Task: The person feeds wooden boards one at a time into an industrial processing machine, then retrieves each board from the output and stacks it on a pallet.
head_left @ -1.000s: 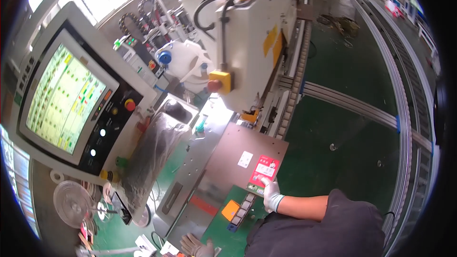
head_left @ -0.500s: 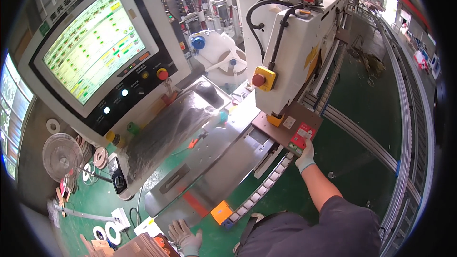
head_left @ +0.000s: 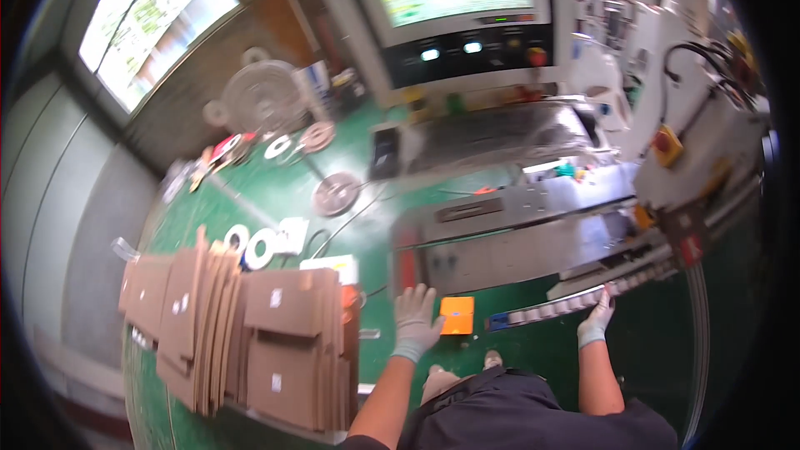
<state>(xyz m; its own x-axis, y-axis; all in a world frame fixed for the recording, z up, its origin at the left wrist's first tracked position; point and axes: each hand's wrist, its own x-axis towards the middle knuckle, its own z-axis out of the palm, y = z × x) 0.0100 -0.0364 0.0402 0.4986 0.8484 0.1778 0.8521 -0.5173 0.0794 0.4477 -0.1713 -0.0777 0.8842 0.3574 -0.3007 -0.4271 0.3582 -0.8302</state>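
Green floor [head_left: 200,212], fan [head_left: 265,98], cardboard [head_left: 292,354] near left hand [head_left: 416,321]

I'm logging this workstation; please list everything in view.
Window: one, bright, upper left
Fan: one, greyish, upper left
Control panel: one, black-and-grey, top centre
Covered ledge: one, dark, below control panel
Machine head: one, white, right
Metal bed: one, grey, right of centre
Segmented rail: one, whitish, lower right
Orange block: one, orange, below centre
Cardboard sheets: many, brown, lower left
Rings: two, white, beyond cardboard sheets
Shoes: two, pale, bottom centre
Left grip: one, pale, beside orange block
Right grip: one, pale, at segmented rail
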